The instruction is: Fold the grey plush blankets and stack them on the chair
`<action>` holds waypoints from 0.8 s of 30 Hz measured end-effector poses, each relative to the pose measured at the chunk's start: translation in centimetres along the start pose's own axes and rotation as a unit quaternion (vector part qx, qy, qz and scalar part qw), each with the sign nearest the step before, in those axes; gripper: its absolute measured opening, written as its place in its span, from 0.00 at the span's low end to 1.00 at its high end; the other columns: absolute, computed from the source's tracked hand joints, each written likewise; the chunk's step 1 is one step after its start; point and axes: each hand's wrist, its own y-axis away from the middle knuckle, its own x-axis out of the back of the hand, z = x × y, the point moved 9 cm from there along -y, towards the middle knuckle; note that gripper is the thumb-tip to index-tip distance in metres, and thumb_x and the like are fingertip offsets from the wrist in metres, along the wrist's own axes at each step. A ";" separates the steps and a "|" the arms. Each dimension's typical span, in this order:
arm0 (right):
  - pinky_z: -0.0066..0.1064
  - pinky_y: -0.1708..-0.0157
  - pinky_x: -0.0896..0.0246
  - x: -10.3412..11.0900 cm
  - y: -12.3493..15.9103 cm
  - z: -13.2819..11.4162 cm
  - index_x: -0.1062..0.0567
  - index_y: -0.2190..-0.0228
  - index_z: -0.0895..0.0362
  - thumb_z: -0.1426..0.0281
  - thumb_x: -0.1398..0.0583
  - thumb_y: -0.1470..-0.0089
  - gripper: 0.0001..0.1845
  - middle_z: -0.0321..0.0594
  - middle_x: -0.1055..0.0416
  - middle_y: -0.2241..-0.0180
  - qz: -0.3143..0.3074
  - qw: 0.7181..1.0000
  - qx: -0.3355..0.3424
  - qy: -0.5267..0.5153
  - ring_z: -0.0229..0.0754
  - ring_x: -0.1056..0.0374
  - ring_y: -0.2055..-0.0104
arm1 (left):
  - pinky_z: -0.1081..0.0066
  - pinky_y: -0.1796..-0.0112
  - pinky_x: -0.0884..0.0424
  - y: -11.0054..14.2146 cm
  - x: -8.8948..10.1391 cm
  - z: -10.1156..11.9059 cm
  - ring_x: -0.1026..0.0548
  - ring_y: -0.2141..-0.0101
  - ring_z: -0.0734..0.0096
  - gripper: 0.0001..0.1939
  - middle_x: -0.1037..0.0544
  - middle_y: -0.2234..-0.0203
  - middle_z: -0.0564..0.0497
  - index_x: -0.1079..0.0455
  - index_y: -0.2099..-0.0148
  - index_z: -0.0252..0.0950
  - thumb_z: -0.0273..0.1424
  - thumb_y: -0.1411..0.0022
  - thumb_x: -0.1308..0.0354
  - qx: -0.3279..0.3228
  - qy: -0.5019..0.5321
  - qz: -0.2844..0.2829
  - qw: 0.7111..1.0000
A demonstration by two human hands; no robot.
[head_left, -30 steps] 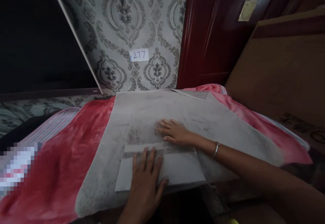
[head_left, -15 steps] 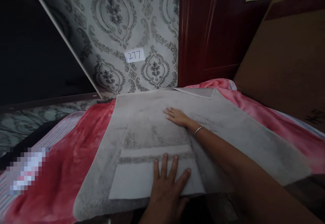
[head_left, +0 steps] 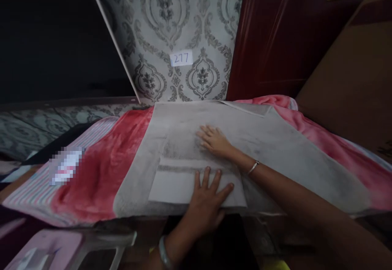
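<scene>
A folded grey-and-white cloth (head_left: pixel 171 186) with a dark stripe lies flat, its plain white end toward me. It rests on a wide light-grey cloth (head_left: pixel 294 172). My left hand (head_left: pixel 206 200) presses flat on the white end, fingers spread, nothing held. Farther up, my right hand (head_left: pixel 216 140) lies palm down on the grey upper part of the folded cloth, fingers stretched out and slightly blurred. Whether the folded piece is a towel or a garment, I cannot tell.
Red-pink plush blanket (head_left: pixel 101 176) shows beneath the grey cloth on both sides. A dark screen (head_left: pixel 61 41) stands at left, and a large cardboard box (head_left: pixel 352 82) leans at right. Behind is patterned wallpaper with a "277" label (head_left: pixel 181 58). A pink object (head_left: pixel 55 247) sits low at left.
The view has shifted, bringing more of the near edge and lower left into sight. My right hand has slid toward me over the folded cloth; my left hand stays on the white end.
</scene>
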 end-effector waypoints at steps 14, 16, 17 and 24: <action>0.60 0.30 0.62 -1.7 10.3 4.7 0.42 0.31 0.56 0.56 0.45 0.38 0.38 0.49 0.53 0.28 0.096 0.931 -0.282 -0.211 0.60 0.61 0.26 | 0.37 0.33 0.62 3.2 3.5 -0.7 0.49 0.30 0.44 0.30 0.40 0.31 0.42 0.33 0.35 0.44 0.27 0.39 0.38 0.005 0.146 -0.001 0.989; 0.56 0.30 0.56 -1.8 14.7 5.1 0.45 0.30 0.55 0.56 0.45 0.39 0.40 0.49 0.49 0.29 0.182 0.874 -0.303 -0.334 0.55 0.53 0.28 | 0.39 0.33 0.67 4.9 5.9 -4.1 0.46 0.31 0.46 0.25 0.34 0.34 0.44 0.28 0.40 0.45 0.27 0.40 0.36 0.082 0.238 0.090 0.964; 0.54 0.31 0.52 -2.0 16.7 5.0 0.46 0.31 0.52 0.55 0.45 0.40 0.40 0.48 0.46 0.30 0.217 0.837 -0.306 -0.399 0.52 0.49 0.29 | 0.41 0.32 0.68 6.1 7.2 -6.6 0.47 0.30 0.46 0.24 0.34 0.34 0.44 0.26 0.43 0.44 0.28 0.42 0.34 0.140 0.284 0.159 0.935; 0.39 0.41 0.32 -3.7 23.1 0.3 0.28 0.52 0.47 0.63 0.32 0.51 0.24 0.36 0.25 0.48 0.304 0.557 -0.330 -0.699 0.40 0.30 0.42 | 0.63 0.36 0.41 12.7 6.8 -16.9 0.26 0.46 0.65 0.13 0.19 0.56 0.47 0.28 0.52 0.35 0.23 0.40 0.39 0.426 0.639 0.373 0.521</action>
